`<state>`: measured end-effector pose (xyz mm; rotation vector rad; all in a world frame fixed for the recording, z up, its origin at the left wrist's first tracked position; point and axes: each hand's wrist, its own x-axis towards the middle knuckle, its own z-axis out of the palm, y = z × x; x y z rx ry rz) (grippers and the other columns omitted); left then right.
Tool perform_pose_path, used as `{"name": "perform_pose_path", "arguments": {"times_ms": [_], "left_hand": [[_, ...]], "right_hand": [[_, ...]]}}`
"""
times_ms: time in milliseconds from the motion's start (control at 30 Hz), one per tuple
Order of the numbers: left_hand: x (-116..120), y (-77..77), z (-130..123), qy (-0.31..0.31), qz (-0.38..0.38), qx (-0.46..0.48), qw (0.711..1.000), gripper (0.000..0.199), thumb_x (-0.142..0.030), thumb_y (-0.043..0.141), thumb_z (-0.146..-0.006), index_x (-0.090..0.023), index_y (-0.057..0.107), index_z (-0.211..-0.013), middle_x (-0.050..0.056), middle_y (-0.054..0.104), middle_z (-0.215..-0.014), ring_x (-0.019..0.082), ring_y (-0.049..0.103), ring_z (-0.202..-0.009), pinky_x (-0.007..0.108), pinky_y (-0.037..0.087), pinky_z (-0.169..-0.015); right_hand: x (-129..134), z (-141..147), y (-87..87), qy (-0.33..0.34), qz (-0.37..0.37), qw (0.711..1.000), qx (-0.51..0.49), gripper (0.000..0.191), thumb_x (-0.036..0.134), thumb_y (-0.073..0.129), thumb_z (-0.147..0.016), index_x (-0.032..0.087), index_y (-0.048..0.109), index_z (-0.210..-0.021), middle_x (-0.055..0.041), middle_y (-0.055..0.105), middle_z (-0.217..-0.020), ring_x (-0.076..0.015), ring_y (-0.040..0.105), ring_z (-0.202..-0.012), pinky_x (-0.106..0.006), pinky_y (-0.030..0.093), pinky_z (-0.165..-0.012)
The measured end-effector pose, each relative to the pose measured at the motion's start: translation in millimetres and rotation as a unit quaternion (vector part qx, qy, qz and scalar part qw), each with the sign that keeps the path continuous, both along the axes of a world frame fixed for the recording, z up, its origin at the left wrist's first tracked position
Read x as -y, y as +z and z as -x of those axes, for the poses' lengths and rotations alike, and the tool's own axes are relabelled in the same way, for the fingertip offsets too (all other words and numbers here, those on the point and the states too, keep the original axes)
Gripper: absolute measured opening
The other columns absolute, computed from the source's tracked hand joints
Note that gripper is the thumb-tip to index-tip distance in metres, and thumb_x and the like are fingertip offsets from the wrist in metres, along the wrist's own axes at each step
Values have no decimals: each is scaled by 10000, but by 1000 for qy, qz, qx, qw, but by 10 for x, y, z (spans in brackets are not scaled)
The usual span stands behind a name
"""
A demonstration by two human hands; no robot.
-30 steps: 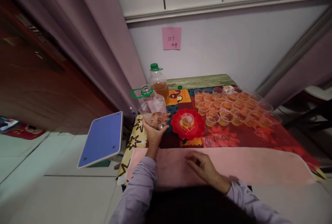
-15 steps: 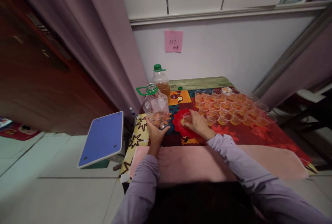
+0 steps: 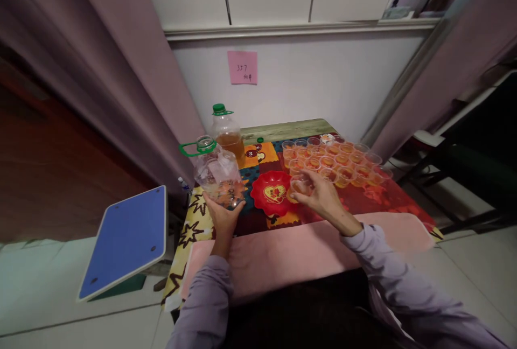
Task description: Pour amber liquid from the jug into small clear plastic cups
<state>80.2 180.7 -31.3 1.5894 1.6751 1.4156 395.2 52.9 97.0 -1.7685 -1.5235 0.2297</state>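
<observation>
My left hand [image 3: 223,216] cups the lower near side of a clear plastic jug [image 3: 218,171] with a green ring handle and no cap, its thumb and fingers spread against the wall. Between the fingers of my right hand [image 3: 321,195] is a clear plastic cup [image 3: 299,186], just right of the red scalloped plate [image 3: 260,190]. A heart design shows on the bare plate. Rows of clear cups holding orange liquid [image 3: 346,174] stand beyond and to the right of my right hand.
Behind the jug stands a capped bottle of amber liquid [image 3: 231,141]. A loose green cap [image 3: 260,139] lies near the back edge. A pink cloth [image 3: 283,257] covers the table's front. A blue board [image 3: 127,238] is on the left, a dark chair [image 3: 476,160] on the right.
My right hand has moved the cup from over the red plate to its right, uncovering the heart design. My left hand stays at the jug. The view has shifted right.
</observation>
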Motion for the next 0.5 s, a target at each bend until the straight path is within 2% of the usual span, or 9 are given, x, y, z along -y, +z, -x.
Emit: {"name": "perform_pose_path", "arguments": {"times_ms": [100, 233, 333, 500], "left_hand": [[-15, -11, 7, 7, -5, -9, 1000, 1555, -398, 1049, -560, -101, 108, -1762, 352, 241, -1820, 444, 240, -1751, 569, 234, -1426], [-35, -13, 20, 9, -11, -18, 1000, 1555, -396, 1056, -552, -131, 119, -1764, 332, 251, -1825, 444, 259, -1745, 586, 235, -1423], [-45, -5, 28, 13, -10, -23, 1000, 1587, -401, 1061, -540, -116, 94, -1766, 345, 228, -1829, 437, 248, -1750, 569, 225, -1426], [-42, 23, 24, 13, -16, -23, 1000, 1574, -435, 1059, -550, -88, 112, -1758, 353, 228, -1825, 436, 264, -1743, 545, 219, -1429]], "right_hand": [[265, -319, -74, -68, 15, 997, 17, 722, 470, 881, -790, 220, 706, -1444, -147, 825, -1316, -366, 802, -1165, -507, 639, -995], [478, -688, -313, -157, 48, 985, 49, 763, 497, 882, -774, 205, 693, -1453, -174, 819, -1336, -397, 797, -1187, -525, 641, -984], [522, -895, -473, -201, 56, 976, 71, 769, 506, 859, -788, 195, 680, -1468, -189, 816, -1333, -405, 793, -1187, -520, 641, -967], [484, -1112, -613, -228, 68, 969, 71, 801, 530, 826, -816, 155, 647, -1501, -222, 795, -1355, -414, 775, -1194, -520, 632, -952]]}}
